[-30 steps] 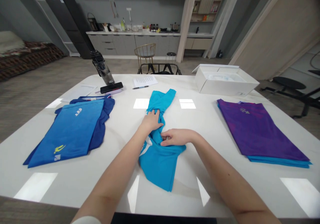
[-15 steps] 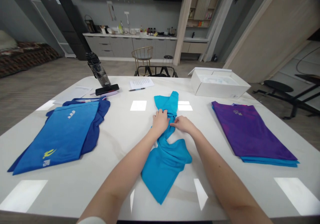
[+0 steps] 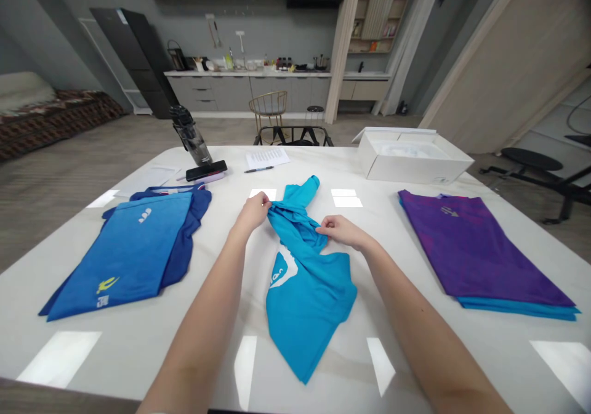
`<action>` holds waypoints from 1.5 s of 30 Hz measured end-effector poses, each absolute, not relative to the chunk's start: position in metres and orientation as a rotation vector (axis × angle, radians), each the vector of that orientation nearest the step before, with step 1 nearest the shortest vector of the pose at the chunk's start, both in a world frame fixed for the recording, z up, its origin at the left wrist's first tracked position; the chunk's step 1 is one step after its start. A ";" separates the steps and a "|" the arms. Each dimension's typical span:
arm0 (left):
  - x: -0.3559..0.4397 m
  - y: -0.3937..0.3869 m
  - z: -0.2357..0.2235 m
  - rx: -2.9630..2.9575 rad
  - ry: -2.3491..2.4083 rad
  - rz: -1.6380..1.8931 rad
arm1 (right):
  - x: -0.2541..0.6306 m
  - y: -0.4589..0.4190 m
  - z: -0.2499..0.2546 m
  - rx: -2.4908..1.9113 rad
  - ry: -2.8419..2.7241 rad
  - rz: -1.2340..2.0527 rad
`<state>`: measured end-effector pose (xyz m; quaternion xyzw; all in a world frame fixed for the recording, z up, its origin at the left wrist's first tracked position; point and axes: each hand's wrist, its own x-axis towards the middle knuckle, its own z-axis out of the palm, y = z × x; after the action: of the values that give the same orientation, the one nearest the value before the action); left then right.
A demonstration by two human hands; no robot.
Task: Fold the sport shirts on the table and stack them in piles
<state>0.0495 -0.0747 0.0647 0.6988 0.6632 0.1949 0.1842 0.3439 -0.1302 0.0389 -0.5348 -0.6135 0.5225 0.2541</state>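
Nearest the table's front edge, the pointed lower corner of the turquoise shirt [image 3: 309,315] is laid on the white table [image 3: 124,358], in the middle between the two forearms. Above that corner a white print [image 3: 290,267] is now exposed on the shirt's left part; half a second ago it was almost wholly covered by folds and the left arm. Farther up, a bunched edge of the shirt is pinched at its left end between the thumb and fingers of the left hand [image 3: 255,209], and at its right side by the fingertips of the right hand [image 3: 341,230]. The hands are now held well apart, with the cloth spread between them, whereas they were close together before, the left one laid flat on the fabric. Beyond them, a narrow turquoise flap is stretched toward the far side. The blue shirt [image 3: 124,247], layered over a navy garment [image 3: 183,251] at the left, and the purple shirt [image 3: 484,247], stacked over turquoise cloth [image 3: 517,309] at the right, have been left undisturbed. Behind these are set a pen [image 3: 258,169], a printed sheet [image 3: 268,155] and an open white box [image 3: 413,162]; beyond the table, a gold-framed chair [image 3: 268,109] and a kitchen counter [image 3: 249,74] can be seen.
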 end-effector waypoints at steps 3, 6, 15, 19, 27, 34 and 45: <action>0.057 -0.081 0.064 2.193 1.769 0.483 | 0.325 -0.135 0.034 -1.289 -1.621 1.509; 0.079 -0.089 0.063 2.477 1.475 0.444 | 0.311 -0.136 0.026 -1.206 -1.660 1.474; 0.080 -0.082 0.061 2.087 1.947 0.857 | 0.328 -0.130 0.034 -1.690 -1.835 0.884; 0.026 -0.070 0.062 1.676 2.312 0.900 | 0.372 -0.122 0.053 -2.030 -1.876 0.625; 0.002 -0.071 0.053 1.656 2.410 0.353 | 0.414 -0.116 0.042 -2.142 -2.040 0.660; 0.012 -0.067 0.044 1.609 2.292 0.269 | 0.362 -0.114 0.016 -1.468 -2.102 0.664; -0.024 -0.069 0.052 1.359 2.437 0.918 | 0.383 -0.115 0.027 -1.783 -1.894 0.714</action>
<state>-0.0237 -0.0690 0.0525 0.4601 0.8253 0.3110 0.1021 0.3829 -0.1146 0.0267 -0.6447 -0.6850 0.2582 0.2204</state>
